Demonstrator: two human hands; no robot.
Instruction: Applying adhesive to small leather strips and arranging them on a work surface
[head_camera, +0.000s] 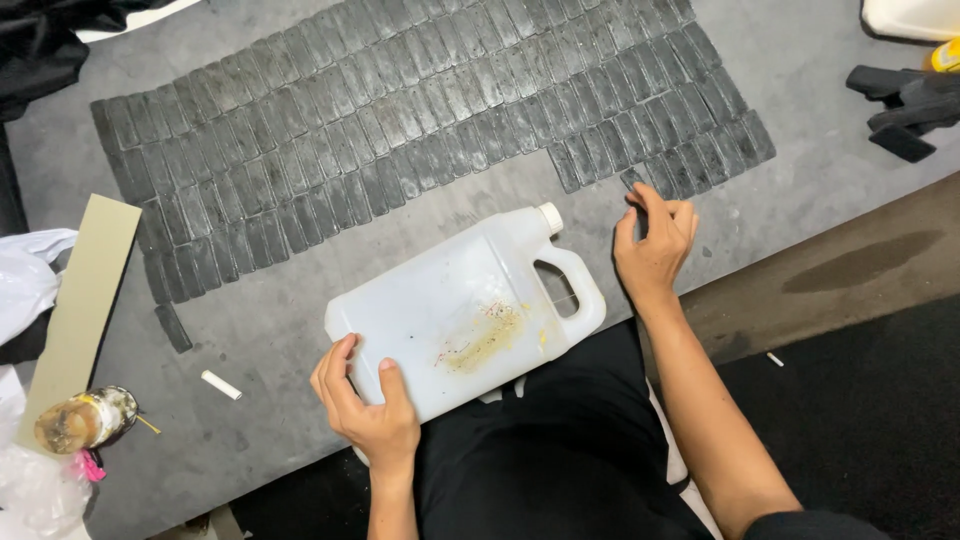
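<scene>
While the left hand (365, 405) grips the jug (465, 310) (lying flat), the right hand (652, 245) pinches a strip (633, 181).

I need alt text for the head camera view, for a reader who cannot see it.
A seated person's left hand steadies a white plastic jug lying on its side, while the right hand places a small dark strip beside rows of dark strips on a grey floor.

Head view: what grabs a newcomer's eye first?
The white plastic jug lying on its side at centre, stained yellowish on its flat face, with the left hand gripping its bottom corner. Behind it, rows of small dark grey tiles spread like a mat across the grey floor. The right hand pinches one dark tile at the mat's lower right edge.
</scene>
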